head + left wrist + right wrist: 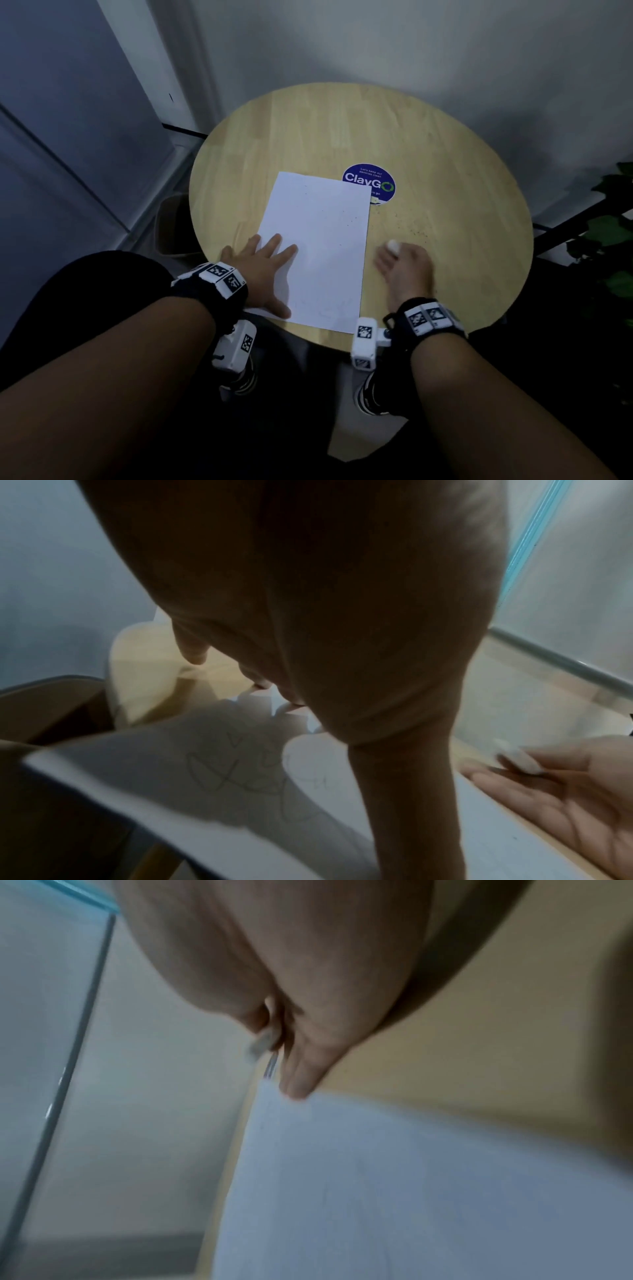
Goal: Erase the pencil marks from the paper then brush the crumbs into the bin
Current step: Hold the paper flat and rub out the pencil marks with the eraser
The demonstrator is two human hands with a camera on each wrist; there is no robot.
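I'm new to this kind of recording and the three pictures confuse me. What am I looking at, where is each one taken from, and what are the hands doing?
There is no machine here, only a person with a small camera on the head and one strapped to each wrist. The wide picture is the head view, looking down at a round wooden table. On it lies a sheet of paper, partly covering a blue sticker, with dark crumbs scattered to its right. The left hand lies flat on the paper, holding it down. The right hand holds a small white eraser beside the paper. The other two pictures look along each hand from the wrists; the left one shows faint pencil marks on the paper. A bin stands beside the table.
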